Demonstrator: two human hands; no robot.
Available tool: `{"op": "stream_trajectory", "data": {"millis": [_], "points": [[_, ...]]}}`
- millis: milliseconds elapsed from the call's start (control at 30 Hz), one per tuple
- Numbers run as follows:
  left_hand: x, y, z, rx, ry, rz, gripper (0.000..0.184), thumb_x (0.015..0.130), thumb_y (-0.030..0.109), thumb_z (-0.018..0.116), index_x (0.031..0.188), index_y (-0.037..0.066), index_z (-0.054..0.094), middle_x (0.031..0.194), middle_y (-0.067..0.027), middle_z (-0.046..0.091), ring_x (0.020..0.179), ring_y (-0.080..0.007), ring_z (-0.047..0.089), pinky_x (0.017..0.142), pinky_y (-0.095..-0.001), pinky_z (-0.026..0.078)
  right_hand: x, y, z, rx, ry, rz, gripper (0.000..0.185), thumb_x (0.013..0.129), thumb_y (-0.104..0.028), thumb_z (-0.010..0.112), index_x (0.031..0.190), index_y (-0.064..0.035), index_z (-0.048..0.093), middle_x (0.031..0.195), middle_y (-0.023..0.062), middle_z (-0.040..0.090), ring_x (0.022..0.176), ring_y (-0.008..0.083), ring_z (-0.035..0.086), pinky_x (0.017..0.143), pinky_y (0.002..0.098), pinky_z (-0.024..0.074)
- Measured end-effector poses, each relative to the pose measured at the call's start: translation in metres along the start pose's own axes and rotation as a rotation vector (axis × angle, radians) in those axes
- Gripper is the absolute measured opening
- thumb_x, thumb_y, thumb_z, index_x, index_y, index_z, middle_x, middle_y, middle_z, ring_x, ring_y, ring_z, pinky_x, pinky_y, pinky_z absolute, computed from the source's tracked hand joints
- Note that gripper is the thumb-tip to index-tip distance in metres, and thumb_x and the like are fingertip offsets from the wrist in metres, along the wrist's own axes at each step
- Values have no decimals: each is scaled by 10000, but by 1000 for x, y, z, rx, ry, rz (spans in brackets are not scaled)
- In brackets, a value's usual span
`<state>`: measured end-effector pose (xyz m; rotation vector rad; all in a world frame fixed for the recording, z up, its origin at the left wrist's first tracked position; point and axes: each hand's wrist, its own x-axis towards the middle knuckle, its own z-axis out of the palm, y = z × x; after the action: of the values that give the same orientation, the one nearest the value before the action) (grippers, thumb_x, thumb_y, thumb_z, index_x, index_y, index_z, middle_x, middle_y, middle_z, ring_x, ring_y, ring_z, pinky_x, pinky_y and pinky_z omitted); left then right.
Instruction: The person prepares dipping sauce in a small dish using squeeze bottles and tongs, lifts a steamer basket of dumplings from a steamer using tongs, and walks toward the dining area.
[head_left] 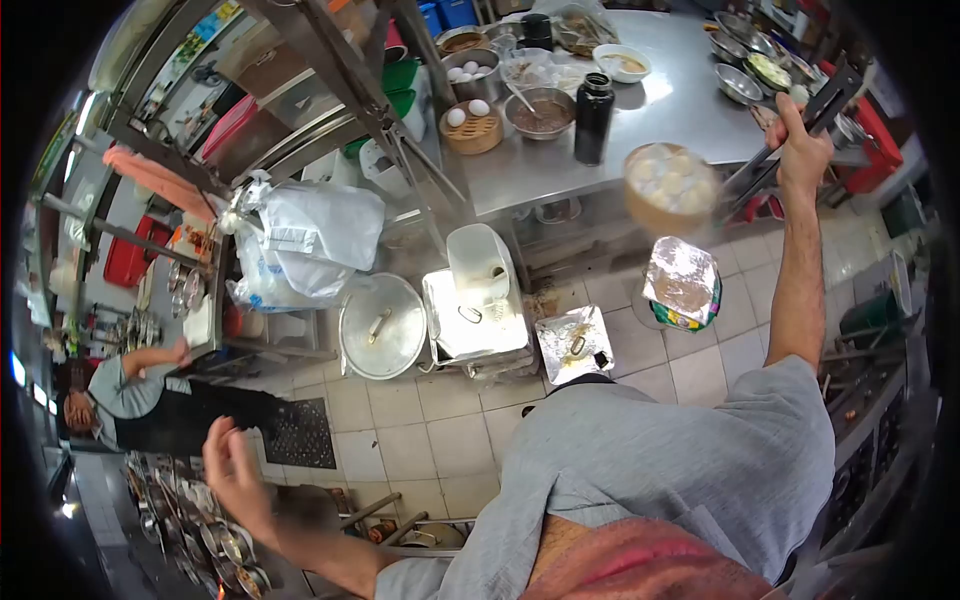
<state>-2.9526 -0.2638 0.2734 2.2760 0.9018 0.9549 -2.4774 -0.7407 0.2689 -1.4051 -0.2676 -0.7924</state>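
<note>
My right hand (803,150) is raised at the upper right, its fingers wrapped round a long dark metal tool (748,182). The tool's lower end reaches the side of a round bamboo steamer (668,215), slightly blurred, with several pale round pieces inside. This steamer appears just off the front edge of the steel table (620,130), above the floor; how the tool grips it cannot be made out. My left hand (237,478) is at the lower left, blurred, with its fingers apart and nothing in them.
A black bottle (593,120), a bowl of brown paste (541,114) and eggs on a bamboo steamer (471,128) stand on the table. Below are a lidded pot (382,327) and a foil-topped stool (682,277). Another person (140,400) is at the left.
</note>
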Motion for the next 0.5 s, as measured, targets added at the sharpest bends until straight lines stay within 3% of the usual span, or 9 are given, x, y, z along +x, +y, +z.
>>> {"op": "stream_trajectory", "data": {"millis": [33,100,133,167,267,367,400,433,500], "points": [[-11,27,25,-124,-9,-44,232,843,77,560,1057,-13,573,983,-89,599,864,-161,557,785,-274,436,21,29,-3,-89,69,13,221,773,-205,669,681,-38,557,513,15,487,406,96,447,398,242,361],[-26,74,59,48,-167,196,204,791,1,576,994,-11,597,917,-100,617,827,-192,586,805,-319,451,70,100,-13,-400,108,-107,292,734,-280,709,640,-31,587,548,20,535,426,92,478,398,231,382],[-29,93,73,70,-225,368,211,761,-15,586,971,-5,605,893,-104,620,817,-209,592,814,-347,451,104,149,-23,-551,73,-109,373,736,-351,690,585,-25,588,558,27,555,459,117,516,438,281,422],[-31,111,85,94,-284,529,220,731,-31,595,949,0,614,868,-108,623,806,-227,599,823,-375,452,112,156,-9,-577,117,-156,386,747,-372,648,700,11,641,594,85,616,556,186,576,540,357,428],[-38,175,109,-19,-328,733,241,695,-1,604,934,20,620,850,-101,625,762,-222,605,826,-424,446,200,281,-21,-931,238,-104,485,698,-447,680,654,35,636,644,157,635,574,258,610,551,373,469],[-48,225,121,-89,-253,993,200,694,76,601,890,60,634,822,-83,618,693,-195,596,784,-441,463,242,353,-13,-797,298,-261,507,684,-497,685,666,9,654,664,134,648,563,261,623,519,365,487],[-54,239,121,-29,-220,945,200,694,76,601,890,60,634,822,-83,618,693,-195,596,784,-441,463,249,368,-4,-636,336,-416,515,680,-513,687,670,1,660,671,126,653,559,262,627,508,362,493],[-59,252,122,-16,-125,996,194,699,90,591,886,77,638,819,-74,615,680,-186,587,764,-436,474,226,313,13,-769,241,-68,510,665,-509,704,718,-3,669,742,118,665,632,247,645,580,349,506],[-68,266,124,7,-28,1038,189,704,105,580,882,95,643,816,-65,612,668,-178,578,744,-431,484,171,192,42,-641,172,-118,412,709,-412,709,753,-5,666,752,90,669,656,203,642,615,329,505]]}}
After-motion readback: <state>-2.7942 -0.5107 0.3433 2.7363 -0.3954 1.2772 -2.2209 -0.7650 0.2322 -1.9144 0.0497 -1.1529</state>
